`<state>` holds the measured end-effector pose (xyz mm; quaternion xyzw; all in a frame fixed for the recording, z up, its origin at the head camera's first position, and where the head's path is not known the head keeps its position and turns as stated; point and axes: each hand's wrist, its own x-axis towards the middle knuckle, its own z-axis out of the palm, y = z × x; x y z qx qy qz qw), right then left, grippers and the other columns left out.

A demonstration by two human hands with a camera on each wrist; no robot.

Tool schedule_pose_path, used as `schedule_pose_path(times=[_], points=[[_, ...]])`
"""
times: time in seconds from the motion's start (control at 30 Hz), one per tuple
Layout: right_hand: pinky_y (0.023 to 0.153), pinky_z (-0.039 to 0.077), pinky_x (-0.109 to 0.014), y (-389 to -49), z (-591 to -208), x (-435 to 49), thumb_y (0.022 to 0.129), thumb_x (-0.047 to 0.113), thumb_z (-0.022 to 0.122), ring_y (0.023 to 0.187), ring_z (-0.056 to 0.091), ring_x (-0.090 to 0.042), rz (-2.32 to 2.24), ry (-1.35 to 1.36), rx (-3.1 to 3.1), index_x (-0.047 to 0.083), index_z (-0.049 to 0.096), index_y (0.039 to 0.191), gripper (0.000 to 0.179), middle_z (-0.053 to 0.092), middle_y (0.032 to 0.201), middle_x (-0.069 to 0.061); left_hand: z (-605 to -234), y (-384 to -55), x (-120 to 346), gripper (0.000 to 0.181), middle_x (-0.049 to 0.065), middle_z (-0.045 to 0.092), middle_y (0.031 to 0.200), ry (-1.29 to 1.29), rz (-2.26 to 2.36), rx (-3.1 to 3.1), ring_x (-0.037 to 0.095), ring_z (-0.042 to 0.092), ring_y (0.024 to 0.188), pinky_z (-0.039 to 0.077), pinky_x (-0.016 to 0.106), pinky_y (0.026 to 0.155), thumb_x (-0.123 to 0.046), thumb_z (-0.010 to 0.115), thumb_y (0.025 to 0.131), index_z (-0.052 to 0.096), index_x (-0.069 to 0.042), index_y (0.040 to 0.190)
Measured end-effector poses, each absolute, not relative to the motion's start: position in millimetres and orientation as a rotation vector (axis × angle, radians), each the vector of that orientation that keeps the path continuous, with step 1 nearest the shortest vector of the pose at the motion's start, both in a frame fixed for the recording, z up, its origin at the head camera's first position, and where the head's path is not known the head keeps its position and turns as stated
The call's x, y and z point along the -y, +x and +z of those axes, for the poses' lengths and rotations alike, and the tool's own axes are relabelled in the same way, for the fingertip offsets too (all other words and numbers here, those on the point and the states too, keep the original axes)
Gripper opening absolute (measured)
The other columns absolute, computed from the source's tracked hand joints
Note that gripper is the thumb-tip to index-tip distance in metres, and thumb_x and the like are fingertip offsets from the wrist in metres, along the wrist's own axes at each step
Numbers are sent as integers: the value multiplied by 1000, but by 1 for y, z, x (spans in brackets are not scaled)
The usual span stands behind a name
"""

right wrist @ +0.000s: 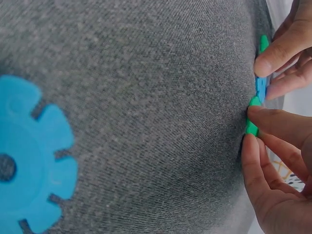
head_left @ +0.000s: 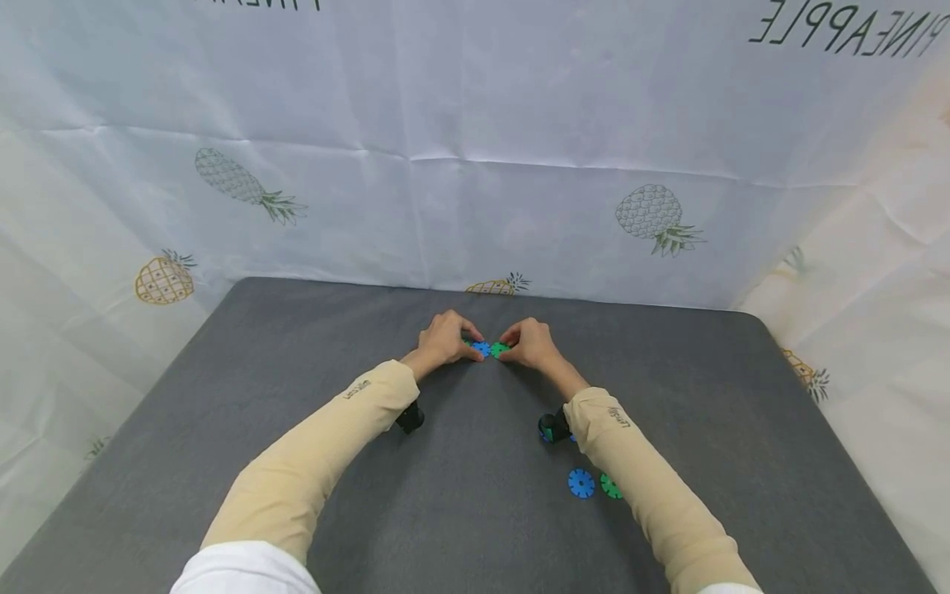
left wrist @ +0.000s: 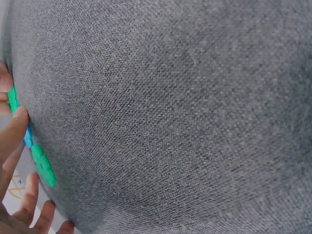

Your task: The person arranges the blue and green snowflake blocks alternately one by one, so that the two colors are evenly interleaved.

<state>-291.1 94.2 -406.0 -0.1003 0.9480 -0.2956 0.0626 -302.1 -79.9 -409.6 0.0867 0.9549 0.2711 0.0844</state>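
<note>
Toward twelve on the gray table [head_left: 460, 511], left hand [head_left: 445, 339] pinches a blue disc [head_left: 482, 349]; right hand [head_left: 531, 344] pinches a green disc [head_left: 500, 351], rims meeting, seemingly to keep slots aligned. Loose disc [head_left: 581, 483] at five o'clock from them, perhaps for easy reach.

A sleeve [head_left: 656, 487] partly covers a green disc [head_left: 610, 486]; the right-wrist view's left edge crops a blue disc [right wrist: 36, 158]. Lettering [head_left: 256, 3] runs off the head view's top; whether the pinched discs [head_left: 481, 349] interlock is too small to tell.
</note>
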Motion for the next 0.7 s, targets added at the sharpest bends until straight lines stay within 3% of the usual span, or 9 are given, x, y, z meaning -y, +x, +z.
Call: schedule_pose_path(times=[0.3,0.6,0.7], points=[[83,51,-37,-292,-406,-95,79,9,79,90,64,-25,-923,-280,-2841,0,74,100,24,71,93,-11,-408,-304,76,22,4,64,118,329,712,-2892,21,61,88,51,35,65,-30,85,74,79,-23,94],[83,51,-36,-292,-406,-95,79,9,79,90,64,-25,-919,-272,-2832,-1,73,101,24,71,94,-11,-408,-302,75,25,1,62,122,392,645,-2946,24,59,105,46,47,90,-32,84,74,78,-24,98],[84,51,-37,-292,-405,-96,79,9,79,92,64,-26,-955,-281,-2816,-1,73,101,25,71,96,-12,-407,-303,76,27,0,64,119,413,656,-2960,23,60,103,46,47,90,-33,85,74,78,-24,98]])
